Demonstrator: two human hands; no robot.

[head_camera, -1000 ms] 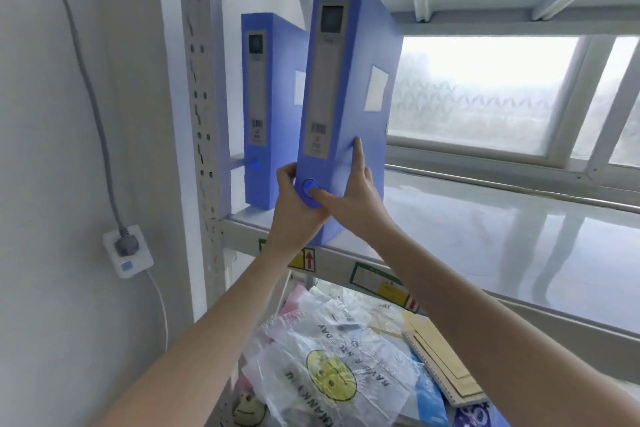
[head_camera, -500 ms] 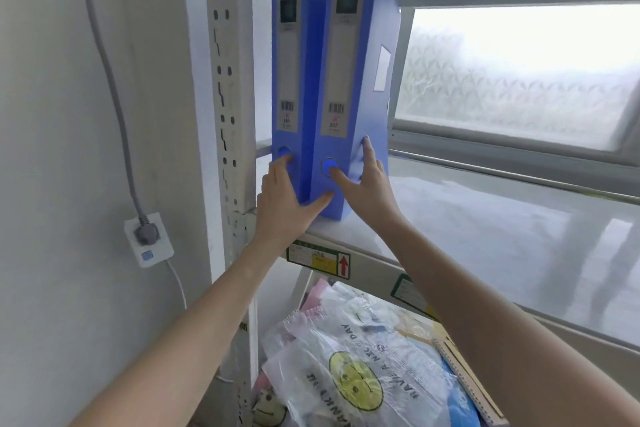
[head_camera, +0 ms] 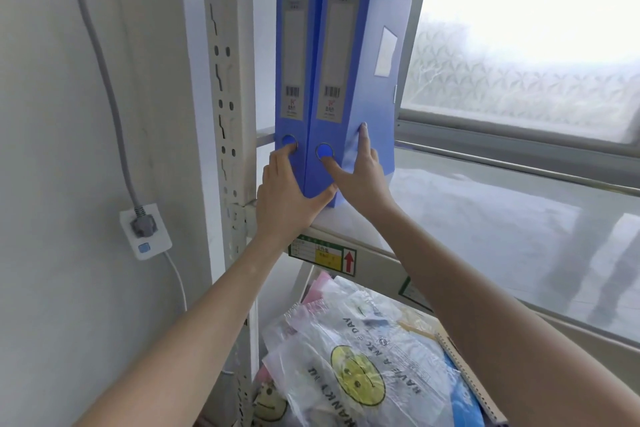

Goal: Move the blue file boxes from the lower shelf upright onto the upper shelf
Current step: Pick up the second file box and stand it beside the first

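Note:
Two blue file boxes stand upright side by side at the left end of the upper shelf (head_camera: 485,239). The left file box (head_camera: 292,45) is next to the shelf post, and the right file box (head_camera: 367,62) touches it. My left hand (head_camera: 284,198) lies flat against the lower spines: its fingertips reach the left box's finger hole and its thumb stretches under the right box's spine. My right hand (head_camera: 360,173) holds the right box low down, thumb at its finger hole and fingers up along its side face. The boxes' tops are cut off by the frame.
A perforated metal post (head_camera: 225,80) rises just left of the boxes. A wall socket (head_camera: 145,229) with a grey cable is further left. The lower shelf holds plastic bags (head_camera: 356,367) and a spiral notebook (head_camera: 464,374). A frosted window (head_camera: 519,55) and a back rail (head_camera: 519,166) bound the upper shelf.
The right box was tilted and held off the shelf; it now stands upright against the left box. My left hand has slid from its base across to the left box's spine.

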